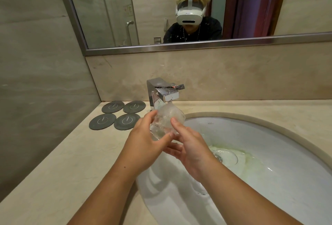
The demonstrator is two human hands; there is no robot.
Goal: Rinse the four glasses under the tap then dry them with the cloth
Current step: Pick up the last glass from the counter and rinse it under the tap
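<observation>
beige counter (62, 162) | coasters (127, 121) (four, grey) | mirror (107, 9) | left hand (142, 144), right hand (193, 150) grip glass (167, 117) under tap (165, 93)

Both bare forearms reach forward and draw together at the wrists. The left hand (143, 135) curls round the glass (168, 117), forefinger high on its side and thumb low. Just to its right, the right hand (193, 146) holds the same glass, thumb raised against its wall, fingers (172, 150) stretched under the left thumb.
</observation>
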